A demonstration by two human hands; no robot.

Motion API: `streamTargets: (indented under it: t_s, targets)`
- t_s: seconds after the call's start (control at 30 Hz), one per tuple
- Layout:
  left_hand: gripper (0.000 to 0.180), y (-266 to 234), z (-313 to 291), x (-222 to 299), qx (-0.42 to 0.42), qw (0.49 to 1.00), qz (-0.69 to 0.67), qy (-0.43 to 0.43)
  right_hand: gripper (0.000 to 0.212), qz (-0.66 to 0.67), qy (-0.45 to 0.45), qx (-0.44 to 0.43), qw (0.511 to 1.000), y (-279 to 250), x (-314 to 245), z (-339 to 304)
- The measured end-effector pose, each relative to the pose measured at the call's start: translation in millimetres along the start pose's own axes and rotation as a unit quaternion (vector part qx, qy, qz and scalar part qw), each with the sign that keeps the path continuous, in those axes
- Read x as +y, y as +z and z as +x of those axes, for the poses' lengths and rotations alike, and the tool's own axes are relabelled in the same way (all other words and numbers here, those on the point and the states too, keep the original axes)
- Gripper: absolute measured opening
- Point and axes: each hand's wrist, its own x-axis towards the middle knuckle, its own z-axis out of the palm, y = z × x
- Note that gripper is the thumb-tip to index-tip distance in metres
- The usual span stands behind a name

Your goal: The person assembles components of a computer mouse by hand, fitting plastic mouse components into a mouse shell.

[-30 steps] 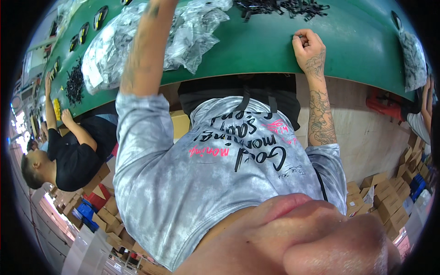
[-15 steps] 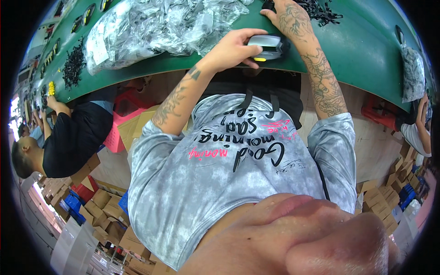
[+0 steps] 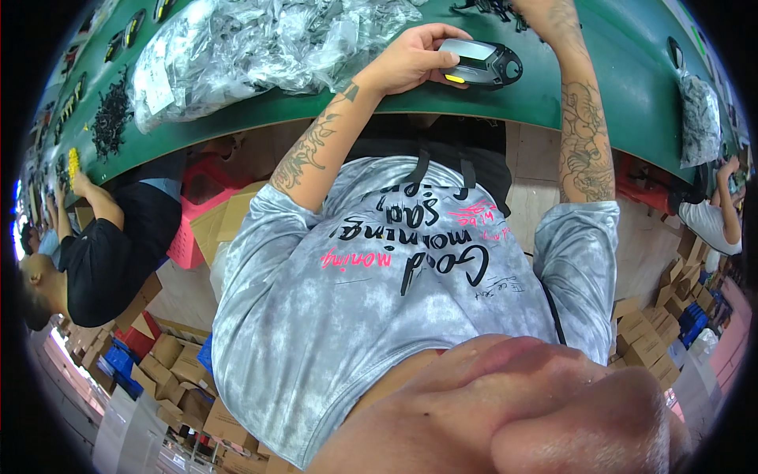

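Observation:
My left hand (image 3: 416, 58) is closed round one end of a silver-and-black handheld device (image 3: 491, 69), held just above the near edge of the table. The device has a dark rectangular window, a yellow piece on its near side and a ring-like opening at its right end. Farther off and to the right, my right hand (image 3: 546, 14) reaches over the table beside a pile of small black parts (image 3: 496, 8). The upper border of the picture cuts off its fingers, so whether it holds any part cannot be seen.
A heap of clear plastic bags (image 3: 276, 51) covers the green table (image 3: 632, 87) on the left. Beyond it lie more black parts (image 3: 110, 118). Co-workers sit at the left (image 3: 110, 245) and right (image 3: 711, 217). Cardboard boxes (image 3: 185, 359) stand on the floor.
My right hand has moved right, away from the device, to the black parts. My left hand has shifted slightly away from me with the device, uncovering its right end.

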Motion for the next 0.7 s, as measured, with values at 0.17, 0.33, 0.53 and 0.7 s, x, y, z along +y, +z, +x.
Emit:
streamTargets:
  t_s: [0.17, 0.33, 0.53, 0.7]
  targets:
    - [0.043, -1, 2, 0, 0.013, 1.000, 0.016, -0.007, 0.022, 0.354, 0.097, -0.030, 0.930, -10, 118, -1]
    - [0.051, -3, 2, 1, 0.003, 1.000, 0.002, 0.002, 0.014, 0.382, 0.069, 0.009, 0.922, 5, 130, -43]
    - [0.052, 8, 1, 9, 0.036, 0.995, -0.081, -0.038, 0.021, 0.471, -0.029, 0.091, 0.877, 3, 109, -84]
    - [0.066, -2, 0, 6, 0.021, 0.997, -0.062, -0.049, 0.023, 0.309, 0.024, -0.036, 0.950, 40, 78, -111]
